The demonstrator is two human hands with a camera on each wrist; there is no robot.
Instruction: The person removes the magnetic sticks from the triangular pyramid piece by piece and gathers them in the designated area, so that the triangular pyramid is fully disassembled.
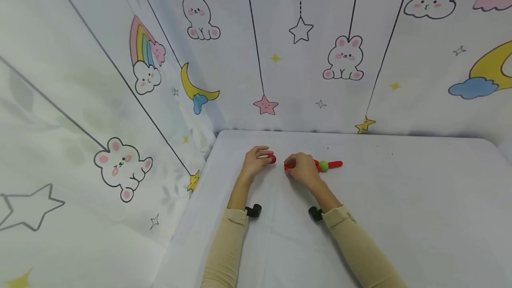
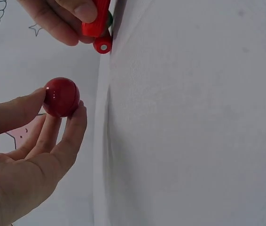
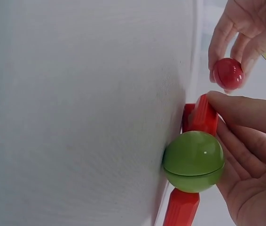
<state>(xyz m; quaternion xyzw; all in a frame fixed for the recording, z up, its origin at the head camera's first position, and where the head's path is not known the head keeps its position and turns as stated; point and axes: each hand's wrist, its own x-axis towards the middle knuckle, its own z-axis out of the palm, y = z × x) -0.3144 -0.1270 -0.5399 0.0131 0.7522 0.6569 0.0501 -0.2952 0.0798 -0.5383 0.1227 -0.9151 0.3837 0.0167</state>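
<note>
Between thumb and fingers my left hand (image 1: 254,162) pinches a glossy red ball (image 2: 61,97) with a seam round it. My right hand (image 1: 302,168) holds a red faceted rod (image 3: 204,115) by its end, thumb on top. A green ball (image 3: 194,161) joins that rod to another red rod (image 3: 182,208), which points off to the right in the head view. Beside the held rod is a further red rod (image 2: 103,45), with a small pale round spot on its end face. The red ball and the held rod's end are a short gap apart.
All this is on a table with a white cloth (image 1: 416,190). White curtains (image 1: 232,66) printed with rabbits, stars and rainbows hang behind the table and on its left. A black wrist camera (image 1: 254,210) sits at the left cuff, another black camera (image 1: 315,213) at the right.
</note>
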